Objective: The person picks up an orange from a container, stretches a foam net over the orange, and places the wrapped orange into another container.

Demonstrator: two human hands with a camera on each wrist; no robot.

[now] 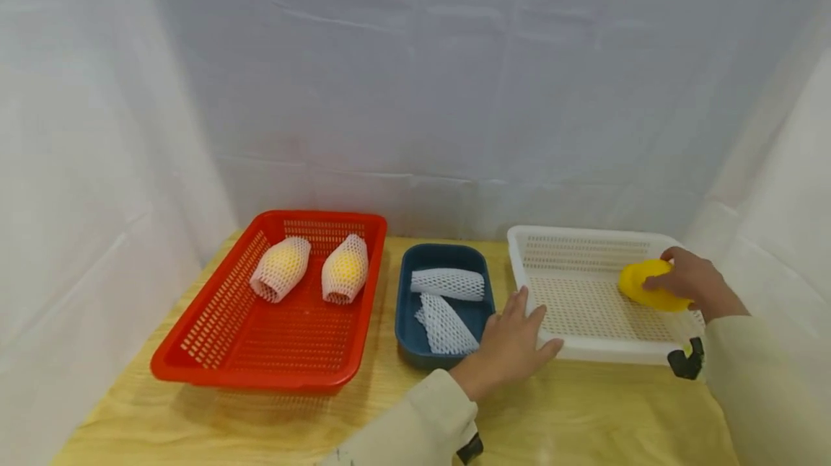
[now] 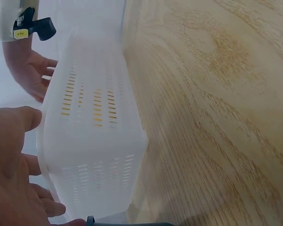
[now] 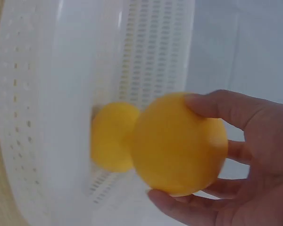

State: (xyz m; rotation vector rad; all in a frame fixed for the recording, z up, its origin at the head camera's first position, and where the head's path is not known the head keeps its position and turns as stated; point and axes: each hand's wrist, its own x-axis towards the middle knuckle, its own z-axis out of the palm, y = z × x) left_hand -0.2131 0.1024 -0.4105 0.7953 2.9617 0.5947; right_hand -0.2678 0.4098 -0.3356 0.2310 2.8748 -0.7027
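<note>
At the right of the head view, the right hand [image 1: 701, 284] grips a yellow fruit [image 3: 179, 146] between thumb and fingers at the right end of the white basket [image 1: 604, 350], where a second yellow fruit [image 3: 114, 139] lies. Right of lower centre, the left hand [image 1: 509, 350] rests, fingers spread, on that basket's near left corner, beside a blue tray [image 1: 401, 307].

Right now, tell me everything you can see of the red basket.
The red basket looks like plastic, roughly rectangular, with a rim, slotted walls and a perforated floor. It sits open side up on the wooden table, left of the blue container in the head view. Two net-wrapped yellow fruits lie inside toward the far end. Neither hand touches it.
</note>
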